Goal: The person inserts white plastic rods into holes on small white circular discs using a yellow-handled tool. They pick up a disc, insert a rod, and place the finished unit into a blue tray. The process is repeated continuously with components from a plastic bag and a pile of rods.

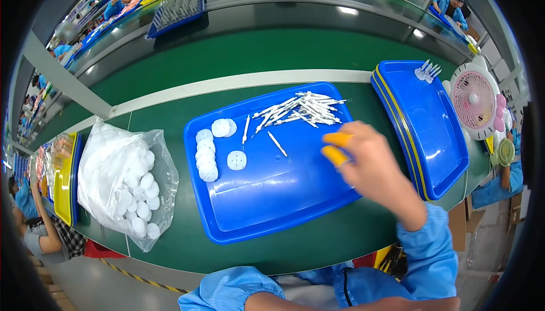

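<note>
My right hand (366, 155) hovers at the right rim of a blue tray (267, 209). Two fingers in yellow finger cots point left, apart, and nothing shows between them. Inside the tray lies a heap of thin white sticks with fine wire-like tips (315, 108). Two more sticks lie loose: one upright in view (246, 130), one slanted (277, 143). White rounded discs (205, 155) overlap in a column at the left, others sit above, and a single disc (237, 160) lies apart. At the lower edge shows a strip of my left hand or forearm (420, 304); its fingers are hidden.
A clear bag of white discs (133, 180) stands left of the tray, beside a yellow tray (68, 180). Stacked blue trays (426, 135) stand at right, with small white pieces (427, 71) on top. Beyond is a pink-and-white fan (474, 98). People work across the belt (244, 50).
</note>
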The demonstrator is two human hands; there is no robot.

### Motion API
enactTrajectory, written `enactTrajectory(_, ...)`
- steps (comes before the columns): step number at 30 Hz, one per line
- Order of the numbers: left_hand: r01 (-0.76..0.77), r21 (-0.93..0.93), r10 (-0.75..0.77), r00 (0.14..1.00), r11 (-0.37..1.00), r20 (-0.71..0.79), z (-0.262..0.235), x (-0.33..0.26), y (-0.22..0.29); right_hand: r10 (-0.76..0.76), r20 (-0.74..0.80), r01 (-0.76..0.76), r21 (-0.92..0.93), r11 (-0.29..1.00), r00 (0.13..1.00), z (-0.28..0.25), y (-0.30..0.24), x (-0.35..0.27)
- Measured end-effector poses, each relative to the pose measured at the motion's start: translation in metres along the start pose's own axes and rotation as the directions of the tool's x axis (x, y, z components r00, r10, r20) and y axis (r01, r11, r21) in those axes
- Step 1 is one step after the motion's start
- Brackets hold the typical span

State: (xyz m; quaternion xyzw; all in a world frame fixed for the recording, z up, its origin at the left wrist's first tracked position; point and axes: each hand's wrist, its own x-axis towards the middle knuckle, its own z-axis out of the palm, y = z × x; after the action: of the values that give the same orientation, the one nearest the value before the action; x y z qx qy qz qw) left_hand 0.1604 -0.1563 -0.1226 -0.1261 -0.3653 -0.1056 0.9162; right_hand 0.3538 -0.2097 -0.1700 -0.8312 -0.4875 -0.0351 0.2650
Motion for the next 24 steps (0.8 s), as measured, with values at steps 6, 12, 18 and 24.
enactTrajectory(6,0.404,0.804,0.02,0.889,0.437,-0.458,0.021,-0.015,0.07,-0.197,0.166,0.2,0.0,0.98,0.966,0.056,-0.008,0.04)
enactTrajectory(12,0.655,0.205,0.626,0.756,-0.728,-0.191,-0.001,-0.038,0.162,-0.285,0.156,0.293,-0.028,0.956,0.946,0.065,-0.012,0.052)
enactTrajectory(18,0.581,-0.185,0.61,0.744,-0.792,-0.274,-0.014,-0.052,0.194,-0.396,0.144,0.408,-0.064,0.911,0.907,0.084,-0.024,0.086)
enactTrajectory(24,0.653,-0.128,0.653,0.682,-0.747,-0.329,-0.008,-0.047,0.198,-0.356,0.244,0.376,-0.043,0.925,0.902,0.089,-0.025,0.086)
